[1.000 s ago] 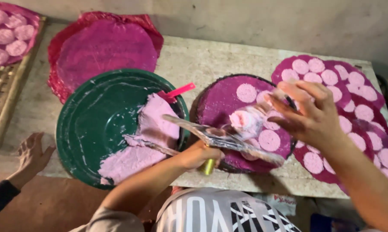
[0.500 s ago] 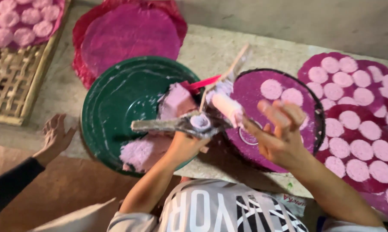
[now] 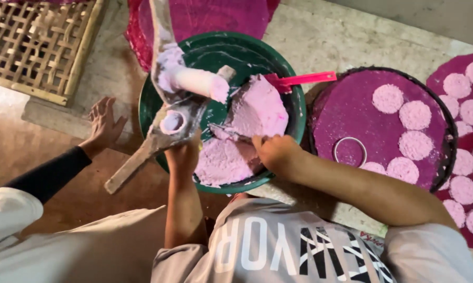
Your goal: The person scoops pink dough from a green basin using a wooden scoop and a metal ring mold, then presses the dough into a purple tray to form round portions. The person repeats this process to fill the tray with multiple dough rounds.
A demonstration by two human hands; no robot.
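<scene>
My left hand [image 3: 183,155] is fisted around a metal press tool [image 3: 165,112] at the near-left rim of the green basin [image 3: 294,112]; the tool tilts up over the basin, smeared with pink dough [image 3: 247,131]. My right hand [image 3: 273,153] is closed on a thin spatula [image 3: 228,133] dug into the dough inside the basin's near rim. Right of the basin lies a purple tray [image 3: 351,110] with a metal ring [image 3: 350,151]. Left of the basin, another person's hand [image 3: 102,126] rests spread open on the floor.
</scene>
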